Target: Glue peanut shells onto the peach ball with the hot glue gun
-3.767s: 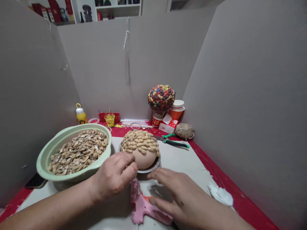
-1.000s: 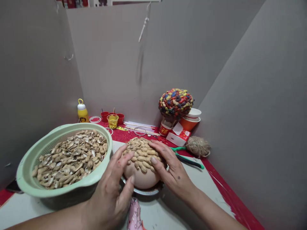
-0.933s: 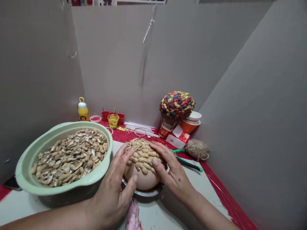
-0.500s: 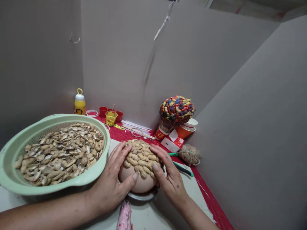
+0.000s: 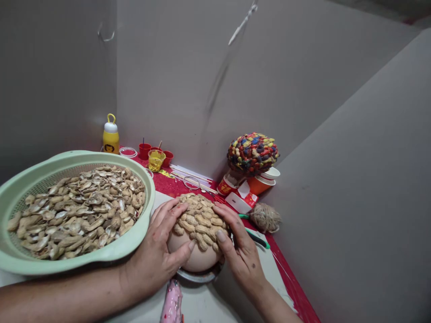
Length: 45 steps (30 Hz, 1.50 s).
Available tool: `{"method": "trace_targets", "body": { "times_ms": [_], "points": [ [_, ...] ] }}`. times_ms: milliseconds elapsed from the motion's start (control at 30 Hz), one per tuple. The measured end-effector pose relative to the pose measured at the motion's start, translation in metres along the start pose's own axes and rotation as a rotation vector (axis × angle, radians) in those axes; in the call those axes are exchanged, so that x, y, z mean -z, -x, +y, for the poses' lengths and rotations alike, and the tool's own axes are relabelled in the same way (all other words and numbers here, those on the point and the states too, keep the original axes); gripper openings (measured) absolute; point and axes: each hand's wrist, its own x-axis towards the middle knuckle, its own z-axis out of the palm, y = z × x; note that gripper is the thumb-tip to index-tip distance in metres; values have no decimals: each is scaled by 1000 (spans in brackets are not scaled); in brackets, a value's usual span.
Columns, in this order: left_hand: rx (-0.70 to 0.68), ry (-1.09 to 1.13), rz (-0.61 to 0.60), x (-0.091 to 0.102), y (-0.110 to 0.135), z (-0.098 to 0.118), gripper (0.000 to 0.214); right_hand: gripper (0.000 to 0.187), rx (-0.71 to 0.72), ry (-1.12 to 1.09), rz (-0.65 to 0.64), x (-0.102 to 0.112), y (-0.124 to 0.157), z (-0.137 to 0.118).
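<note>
A smooth beige ball (image 5: 198, 260), like a balloon, has rows of peanut shells (image 5: 201, 222) covering its top; its lower front is bare. It rests in a shallow metal bowl (image 5: 201, 277), of which mainly the front rim shows. My left hand (image 5: 161, 246) curves around the ball's left side, fingers on the shells and thumb on the bare surface. From the right, my right hand (image 5: 239, 251) cups it too, its thumb pressing on the shells. In front of the bowl lies a pink, smeared handle-like piece (image 5: 172, 301), cut off by the frame's bottom.
A green colander (image 5: 148, 224) of peanut shells stands at left. Behind are a yellow bottle (image 5: 111, 139), red cups (image 5: 144, 151), white sticks (image 5: 191, 175) and a multicoloured shell-covered ball (image 5: 253, 154). A twine ball (image 5: 266, 218) and a green-black handle (image 5: 258, 239) lie right, near the wall.
The view has shifted slightly, so the colander and back wall appear moved. Both hands keep nearly the same hold on the ball, which stays in the bowl.
</note>
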Motion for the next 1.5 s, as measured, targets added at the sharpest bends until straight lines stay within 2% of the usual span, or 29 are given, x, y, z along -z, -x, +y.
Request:
{"method": "trace_targets", "body": {
  "times_ms": [200,500,1033,1500],
  "points": [
    [1,-1,20,-2,1,-1,58,35,-12,3,6,-1,1,-1],
    [-4,23,-40,4,4,-2,64,36,-24,11,9,-1,2,0],
    [47,57,3,-1,2,-1,60,37,-23,24,-9,0,3,1],
    [24,28,56,-6,1,-3,59,36,-23,26,3,0,3,-1]
  ]
}}
